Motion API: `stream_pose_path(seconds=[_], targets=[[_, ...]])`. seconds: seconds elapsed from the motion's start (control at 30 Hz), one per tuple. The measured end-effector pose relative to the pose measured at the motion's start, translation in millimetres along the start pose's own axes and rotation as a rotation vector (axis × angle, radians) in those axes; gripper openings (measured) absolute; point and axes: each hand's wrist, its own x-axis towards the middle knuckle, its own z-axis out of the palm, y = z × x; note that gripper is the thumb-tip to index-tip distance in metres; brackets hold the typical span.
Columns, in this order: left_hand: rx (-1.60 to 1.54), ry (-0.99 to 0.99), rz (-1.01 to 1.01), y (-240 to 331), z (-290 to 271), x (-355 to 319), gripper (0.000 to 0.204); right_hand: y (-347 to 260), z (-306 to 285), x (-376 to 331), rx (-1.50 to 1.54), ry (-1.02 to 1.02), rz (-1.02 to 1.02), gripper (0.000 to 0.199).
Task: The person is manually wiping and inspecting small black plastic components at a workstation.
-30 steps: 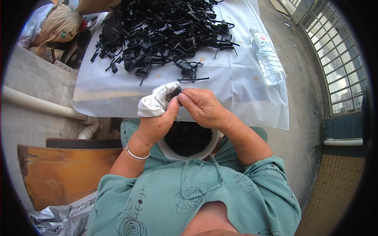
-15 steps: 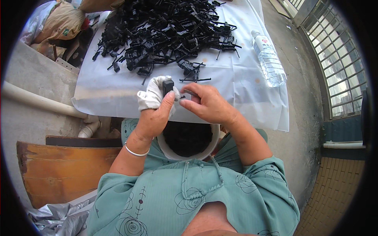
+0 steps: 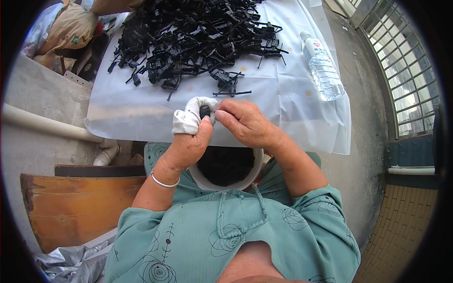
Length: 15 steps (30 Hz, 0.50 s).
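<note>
Left hand (image 3: 198, 137) curled round black plastic piece (image 3: 204, 112), above desk's (image 3: 292, 120) near edge. Right hand (image 3: 247, 123) just closed in beside it, thumb-index nearly together, hold unclear; probably two-handed work on piece.

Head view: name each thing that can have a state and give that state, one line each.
left hand, closed on a small black part
white cloth, wrapped around the left hand
right hand, fingers curled, grip unclear
black pieces, heaped loosely
bottle, lying on its side
bucket, open, dark contents
plastic sheet, spread, edge hanging
</note>
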Motion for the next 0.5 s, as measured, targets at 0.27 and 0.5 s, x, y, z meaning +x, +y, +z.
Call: stream_pose_path(seconds=[0.27, 0.5], targets=[[0.371, 0.144, 0.265, -10, 9, 2, 0.022, 1, 13, 5, -0.048, 0.002, 0.013, 0.021], [0.780, -0.011, 0.455, 9, -15, -2, 0.031, 19, -16, 33, -0.427, 0.172, 0.037, 0.019]])
